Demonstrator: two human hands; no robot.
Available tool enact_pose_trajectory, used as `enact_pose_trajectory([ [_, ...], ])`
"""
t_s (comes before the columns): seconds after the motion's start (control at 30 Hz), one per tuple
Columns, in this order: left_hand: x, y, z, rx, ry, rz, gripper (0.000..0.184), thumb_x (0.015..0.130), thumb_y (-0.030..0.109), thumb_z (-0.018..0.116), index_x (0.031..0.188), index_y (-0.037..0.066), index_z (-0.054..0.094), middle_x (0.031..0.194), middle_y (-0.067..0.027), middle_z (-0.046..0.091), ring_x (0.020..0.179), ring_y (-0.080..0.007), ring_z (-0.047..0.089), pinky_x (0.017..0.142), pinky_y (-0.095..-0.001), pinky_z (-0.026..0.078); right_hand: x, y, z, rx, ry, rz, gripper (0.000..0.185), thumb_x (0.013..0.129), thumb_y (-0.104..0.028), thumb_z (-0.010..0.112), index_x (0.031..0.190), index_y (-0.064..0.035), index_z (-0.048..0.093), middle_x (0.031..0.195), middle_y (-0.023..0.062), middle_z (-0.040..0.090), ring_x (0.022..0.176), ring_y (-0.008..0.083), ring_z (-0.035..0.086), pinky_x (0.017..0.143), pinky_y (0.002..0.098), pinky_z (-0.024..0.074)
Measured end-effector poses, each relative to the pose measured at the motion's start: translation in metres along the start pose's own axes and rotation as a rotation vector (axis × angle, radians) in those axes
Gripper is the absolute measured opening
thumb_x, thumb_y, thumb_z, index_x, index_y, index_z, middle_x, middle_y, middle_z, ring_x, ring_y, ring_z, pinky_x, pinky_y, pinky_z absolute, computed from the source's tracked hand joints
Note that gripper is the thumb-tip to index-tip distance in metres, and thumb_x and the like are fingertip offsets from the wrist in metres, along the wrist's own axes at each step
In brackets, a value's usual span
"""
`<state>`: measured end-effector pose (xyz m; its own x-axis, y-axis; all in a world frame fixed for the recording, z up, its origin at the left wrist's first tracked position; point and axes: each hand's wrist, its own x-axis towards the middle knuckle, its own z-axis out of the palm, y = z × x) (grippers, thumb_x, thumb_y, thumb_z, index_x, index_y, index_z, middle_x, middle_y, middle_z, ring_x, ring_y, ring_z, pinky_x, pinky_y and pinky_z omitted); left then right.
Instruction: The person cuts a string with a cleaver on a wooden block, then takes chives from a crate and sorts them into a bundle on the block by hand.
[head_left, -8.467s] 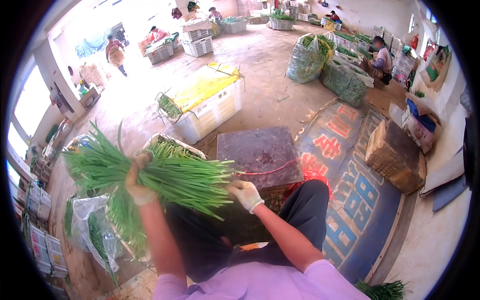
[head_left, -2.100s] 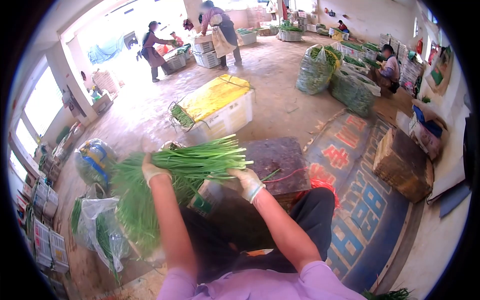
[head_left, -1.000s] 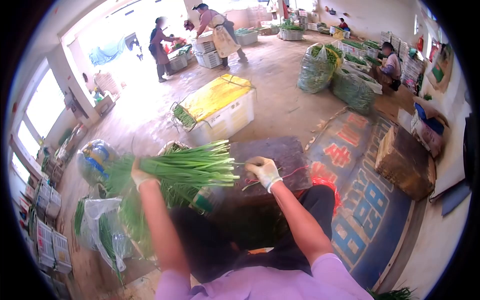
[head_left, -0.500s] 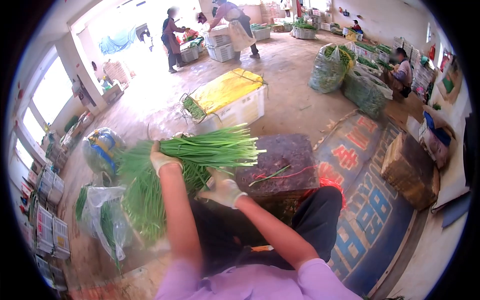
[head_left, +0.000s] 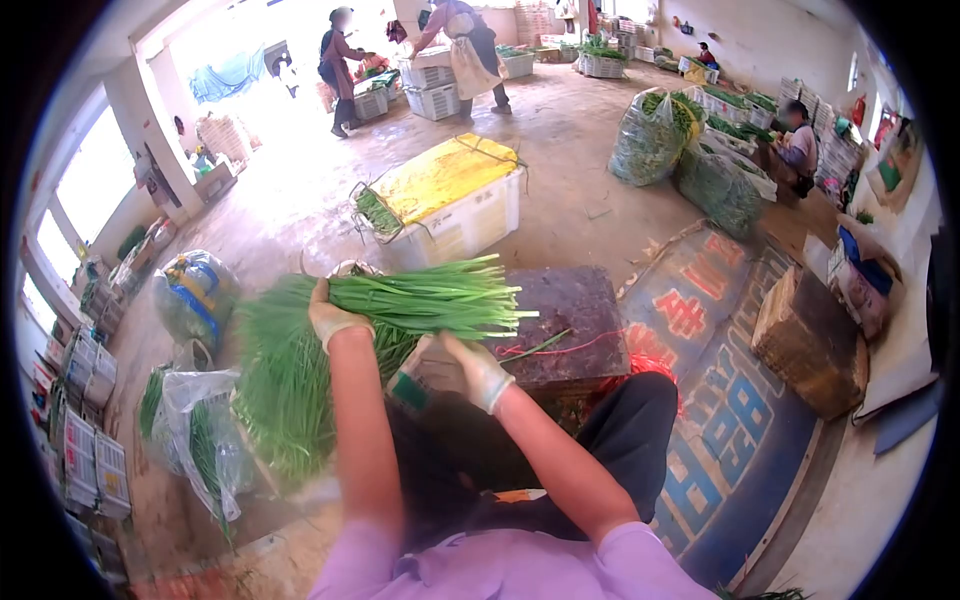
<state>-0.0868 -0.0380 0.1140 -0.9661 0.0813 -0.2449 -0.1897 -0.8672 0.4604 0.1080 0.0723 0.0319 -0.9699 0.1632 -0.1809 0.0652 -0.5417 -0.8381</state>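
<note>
My left hand (head_left: 335,318), in a pale glove with bare fingertips, is closed around a bundle of garlic chives (head_left: 435,298). Its pale cut ends point right, over the edge of a dark block (head_left: 570,300). Below the bundle, my right hand (head_left: 472,368), also gloved, has its fingers drawn together at a whitish piece with a green patch (head_left: 408,390); what this is I cannot make out. A heap of loose chives (head_left: 285,400) lies beneath and left of my left forearm. On the block rest a single stalk (head_left: 548,343) and a red string (head_left: 595,345).
Ahead stands a white crate with a yellow cover (head_left: 455,180). Bagged greens (head_left: 195,295) sit at left, and a clear plastic bag (head_left: 205,420) nearer. A wooden block (head_left: 810,340) is at right. Several people work among crates farther off.
My right hand has risen slightly toward the bundle, and its fingers, apart before, have drawn together. The whitish piece with the green patch now shows by it. My left hand keeps its hold.
</note>
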Motion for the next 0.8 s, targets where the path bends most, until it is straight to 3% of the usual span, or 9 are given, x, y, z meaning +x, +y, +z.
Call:
enact_pose_trajectory([
  [0.07,-0.011,-0.004,0.007,-0.012,-0.023,-0.016,0.025,0.096,0.027,0.052,0.100,0.004,0.062,0.095,-0.0102,0.066,0.087,-0.0274,0.064,0.083,-0.0436,0.053,0.023,0.003,0.003,0.532,0.008,0.034,0.039,0.096,-0.035,0.064,0.115,-0.0009,0.061,0.099,0.0120,0.068,0.090,0.0228,0.068,0.074,0.0339,0.0566],
  [0.2,-0.027,-0.002,0.011,0.009,-0.043,0.016,0.026,0.098,0.027,0.050,0.100,0.003,0.061,0.096,-0.0099,0.065,0.086,-0.0256,0.062,0.082,-0.0425,0.052,0.024,0.011,-0.002,0.468,0.068,0.009,0.030,0.099,-0.028,0.061,0.109,-0.0001,0.062,0.095,0.0100,0.069,0.076,0.0180,0.067,0.061,0.0285,0.0541],
  [0.37,-0.004,0.008,0.000,-0.016,-0.037,0.071,0.022,0.097,0.024,0.052,0.096,0.004,0.060,0.092,-0.0081,0.063,0.086,-0.0247,0.062,0.084,-0.0411,0.051,0.009,0.020,-0.028,0.518,-0.021,-0.006,0.026,0.099,-0.023,0.060,0.110,-0.0001,0.061,0.096,0.0108,0.069,0.073,0.0169,0.067,0.059,0.0273,0.0539],
  [0.5,-0.017,0.003,0.008,-0.035,-0.030,0.045,0.014,0.092,0.020,0.060,0.091,0.006,0.060,0.085,-0.0058,0.061,0.079,-0.0246,0.060,0.078,-0.0437,0.053,-0.002,0.014,-0.012,0.348,0.042,0.076,0.024,0.098,-0.024,0.061,0.110,-0.0025,0.060,0.100,0.0119,0.070,0.075,0.0184,0.068,0.061,0.0284,0.0552],
  [0.63,-0.036,-0.007,0.016,-0.018,-0.058,0.010,0.015,0.092,0.020,0.059,0.091,0.005,0.059,0.086,-0.0062,0.061,0.079,-0.0251,0.060,0.077,-0.0444,0.053,0.014,0.005,0.003,0.558,0.032,0.055,0.024,0.096,-0.023,0.066,0.108,-0.0027,0.060,0.099,0.0114,0.070,0.075,0.0189,0.067,0.063,0.0291,0.0557],
  [0.7,-0.031,-0.007,0.013,-0.015,-0.062,0.014,0.016,0.092,0.020,0.059,0.093,0.005,0.058,0.087,-0.0071,0.061,0.080,-0.0252,0.060,0.079,-0.0444,0.053,0.031,0.016,-0.008,0.464,0.042,-0.080,0.038,0.093,-0.028,0.068,0.117,-0.0008,0.060,0.105,0.0117,0.067,0.088,0.0217,0.063,0.077,0.0344,0.0508],
  [0.8,-0.028,-0.008,0.011,-0.013,-0.046,-0.002,0.016,0.092,0.021,0.059,0.092,0.005,0.058,0.086,-0.0073,0.060,0.080,-0.0255,0.060,0.079,-0.0445,0.052,0.028,0.019,-0.012,0.485,0.056,-0.054,0.031,0.092,-0.023,0.069,0.110,0.0020,0.062,0.099,0.0122,0.068,0.082,0.0206,0.064,0.074,0.0338,0.0524],
])
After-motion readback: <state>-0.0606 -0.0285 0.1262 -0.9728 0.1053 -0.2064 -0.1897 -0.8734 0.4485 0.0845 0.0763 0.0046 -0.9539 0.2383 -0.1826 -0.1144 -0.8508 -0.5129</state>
